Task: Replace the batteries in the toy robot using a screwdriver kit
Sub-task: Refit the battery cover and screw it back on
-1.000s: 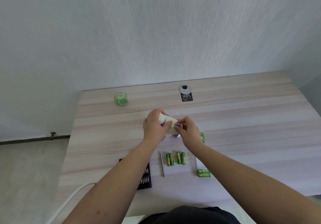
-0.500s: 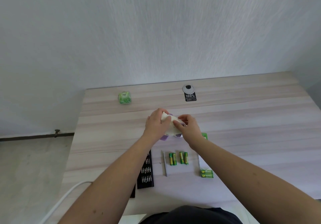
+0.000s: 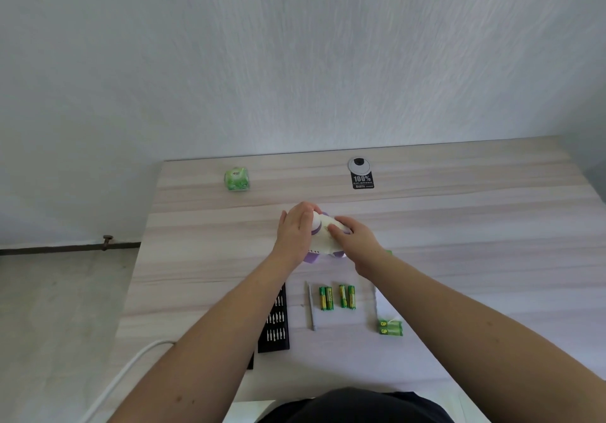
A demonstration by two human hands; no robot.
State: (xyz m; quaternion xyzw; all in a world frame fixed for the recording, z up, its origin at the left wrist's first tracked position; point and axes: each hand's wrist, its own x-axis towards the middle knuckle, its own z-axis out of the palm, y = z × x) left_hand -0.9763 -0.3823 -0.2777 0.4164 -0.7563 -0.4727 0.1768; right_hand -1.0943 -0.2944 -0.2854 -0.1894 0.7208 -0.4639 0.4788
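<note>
A white and purple toy robot (image 3: 323, 242) lies on the wooden table (image 3: 459, 242) in the middle. My left hand (image 3: 295, 230) grips its left side. My right hand (image 3: 355, 239) rests on its right side with fingertips pressed on the white body. In front of the toy lie two pairs of green and yellow batteries (image 3: 337, 297) side by side. A slim silver screwdriver (image 3: 311, 306) lies left of them. The black bit tray of the screwdriver kit (image 3: 274, 321) sits further left, partly under my left forearm. A green battery pack (image 3: 390, 327) lies near my right forearm.
A small green cube-shaped pack (image 3: 236, 179) stands at the back left of the table. A round grey cable cap with a black sticker (image 3: 360, 171) is at the back centre. A white cable (image 3: 131, 367) hangs off the left front edge. The wall runs behind.
The view has shifted a little, so everything sits slightly right and lower in the frame. Both hands stay on the toy; my right fingers have slid further over its white body.
</note>
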